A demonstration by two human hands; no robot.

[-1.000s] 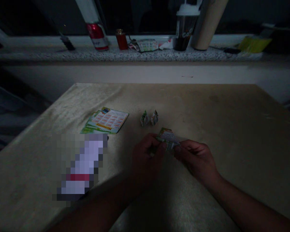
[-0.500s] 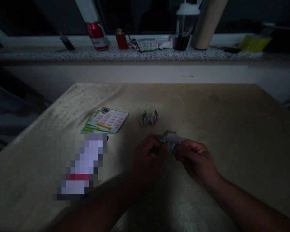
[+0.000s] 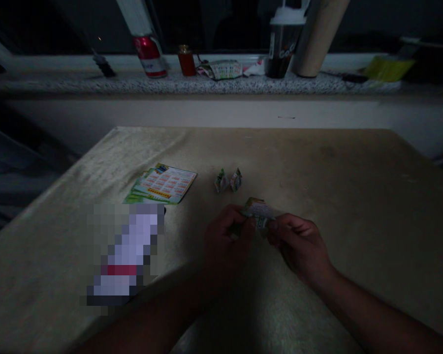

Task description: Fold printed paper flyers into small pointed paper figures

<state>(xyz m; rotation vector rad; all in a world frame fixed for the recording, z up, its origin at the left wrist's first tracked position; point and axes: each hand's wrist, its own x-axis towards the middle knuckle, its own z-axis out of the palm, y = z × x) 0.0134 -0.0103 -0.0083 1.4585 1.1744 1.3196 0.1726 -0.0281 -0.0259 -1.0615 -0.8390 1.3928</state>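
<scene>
Between both hands, above the table, is a small folded piece of printed paper [image 3: 259, 210], green and white with some yellow. My left hand [image 3: 229, 236] pinches its left and lower edge between thumb and fingers. On the other side my right hand [image 3: 297, 238] is closed on the paper's right corner. Just beyond the hands, two small folded paper pieces [image 3: 220, 182] with similar print stand side by side. To the left lies a loose stack of printed cards [image 3: 167, 182], green-edged with red and white panels. Dim light hides the paper's finer folds.
A pixelated, phone-like object [image 3: 129, 255] lies on the table [image 3: 335, 172] left of my forearm. Along the granite windowsill [image 3: 74, 86] stand a red can [image 3: 149, 56], a small red bottle [image 3: 186, 61], a lidded cup [image 3: 282, 46], a tall cylinder [image 3: 319, 39] and crumpled wrappers [image 3: 225, 70].
The paper in my hands has tilted slightly, showing more of its printed upper face. Both hands keep nearly the same place and grip.
</scene>
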